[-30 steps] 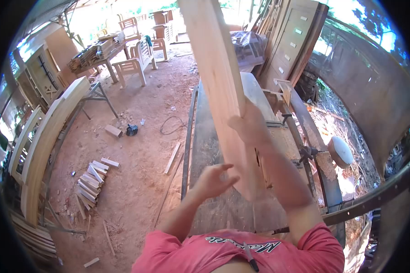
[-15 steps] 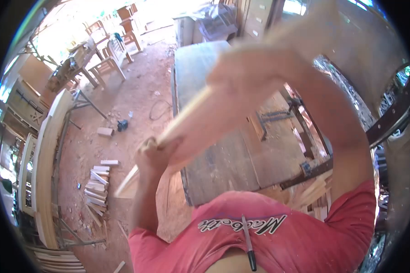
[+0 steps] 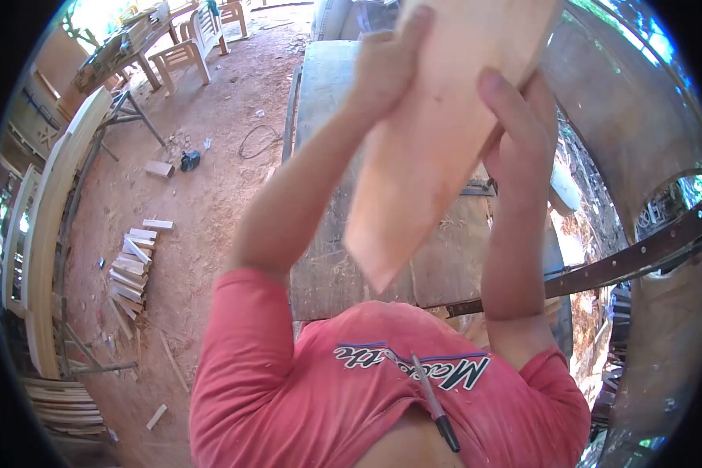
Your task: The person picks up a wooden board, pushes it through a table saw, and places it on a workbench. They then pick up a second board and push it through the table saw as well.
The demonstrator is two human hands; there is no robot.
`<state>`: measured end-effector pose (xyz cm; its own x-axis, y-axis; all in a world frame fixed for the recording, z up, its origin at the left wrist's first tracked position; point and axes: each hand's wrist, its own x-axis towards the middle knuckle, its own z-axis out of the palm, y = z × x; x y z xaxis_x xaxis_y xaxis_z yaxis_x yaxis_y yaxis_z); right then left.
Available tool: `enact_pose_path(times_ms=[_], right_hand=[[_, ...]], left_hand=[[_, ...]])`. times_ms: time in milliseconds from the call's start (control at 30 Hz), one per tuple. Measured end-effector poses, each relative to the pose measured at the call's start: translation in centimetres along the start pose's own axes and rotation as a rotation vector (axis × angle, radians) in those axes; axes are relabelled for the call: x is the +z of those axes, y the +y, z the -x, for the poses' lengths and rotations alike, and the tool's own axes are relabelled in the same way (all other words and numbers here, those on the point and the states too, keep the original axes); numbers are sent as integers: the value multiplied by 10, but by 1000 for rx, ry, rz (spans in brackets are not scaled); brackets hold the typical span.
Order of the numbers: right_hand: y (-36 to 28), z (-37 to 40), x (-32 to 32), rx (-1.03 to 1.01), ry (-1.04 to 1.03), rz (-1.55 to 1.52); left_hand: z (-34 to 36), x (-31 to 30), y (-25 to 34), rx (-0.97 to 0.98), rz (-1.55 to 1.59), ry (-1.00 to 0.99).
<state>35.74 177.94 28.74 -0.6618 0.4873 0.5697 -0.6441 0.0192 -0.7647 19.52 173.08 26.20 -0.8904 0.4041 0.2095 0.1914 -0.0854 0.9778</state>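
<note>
A wide, pale wooden board (image 3: 441, 117) is held up in front of my chest, tilted, its angled near end pointing down toward me. My left hand (image 3: 390, 66) grips its left edge, thumb up along the face. On the right edge, my right hand (image 3: 521, 117) is closed round the board with the thumb on its face; the fingers are partly hidden underneath. The board's far end runs out of view at the top. Below it is a worktable (image 3: 327, 257) with a worn flat top, partly covered by the board and my arms.
Small wood offcuts (image 3: 130, 269) lie piled on the dusty floor at left. Long timbers (image 3: 58, 187) rest on a metal stand (image 3: 132, 117). A dark curved metal strip (image 3: 639, 253) crosses at right. Chairs (image 3: 187, 58) stand at the back left.
The board has turned from a slanted, edge-on pose to show its broad face. My left hand has moved up and right along it; my right hand has come lower.
</note>
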Motion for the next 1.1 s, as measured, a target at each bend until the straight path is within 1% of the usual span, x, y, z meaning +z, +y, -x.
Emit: enact_pose_path(times_ms=[33, 67, 100, 167, 200, 267, 300, 367, 400, 433, 467, 500, 533, 567, 600, 633, 700, 767, 800, 833, 900, 933, 967, 1033, 1100], right_hand=[[-2, 1, 0, -117, 62, 355], [0, -2, -13, -85, 89, 448], [4, -2, -26, -89, 86, 457], [12, -6, -49, -12, 207, 541], [16, -4, -56, -17, 214, 548], [23, 2, -67, -60, 296, 752], [24, 2, -70, -58, 318, 753], [26, 5, -74, -62, 183, 600], [26, 4, -75, -31, 161, 628], [25, 3, -80, -26, 187, 633], [26, 1, -86, 10, 219, 711], [27, 1, -91, 51, 246, 787], [28, 4, -96, 61, 260, 789], [30, 6, -99, 45, 281, 778], [31, 6, -100, 20, 297, 766], [30, 5, -99, 16, 302, 764], [29, 8, -92, -78, 330, 703], [35, 2, -97, -60, 320, 757], [39, -3, -101, -59, 306, 810], [46, -9, -106, -51, 315, 818], [65, -28, -115, -183, 264, 796], [73, -39, -119, -189, 279, 800], [80, -48, -122, -193, 272, 848], [88, -58, -123, -183, 280, 898], [88, -66, -121, -149, 261, 854]], left_hand=[[-5, 24, -9, 75, 216, -40], [-7, 44, -17, 153, 434, -84], [-9, 59, -25, 155, 444, -86], [-16, 86, -37, 182, 392, -129], [-19, 100, -44, 183, 398, -139], [-28, 122, -61, 229, 418, -227], [-32, 131, -67, 224, 413, -248], [-31, 144, -72, 177, 541, -320], [-30, 148, -78, 164, 538, -345], [-27, 143, -81, 212, 513, -362], [-25, 136, -87, 260, 488, -376], [-23, 126, -102, 327, 342, -460], [-12, 115, -126, 395, 204, -514], [0, 104, -150, 471, 71, -561], [27, 90, -168, 556, -54, -578], [57, 83, -181, 553, -37, -609], [90, 95, -202, 533, -24, -646], [115, 118, -215, 492, -104, -390], [111, 123, -219, 439, -174, -359], [104, 128, -222, 432, -170, -371], [82, 135, -231, 427, -103, -358], [74, 136, -233, 472, -119, -333], [64, 140, -236, 476, -118, -346], [50, 144, -242, 418, -43, -325], [46, 147, -245, 396, -87, -328]])
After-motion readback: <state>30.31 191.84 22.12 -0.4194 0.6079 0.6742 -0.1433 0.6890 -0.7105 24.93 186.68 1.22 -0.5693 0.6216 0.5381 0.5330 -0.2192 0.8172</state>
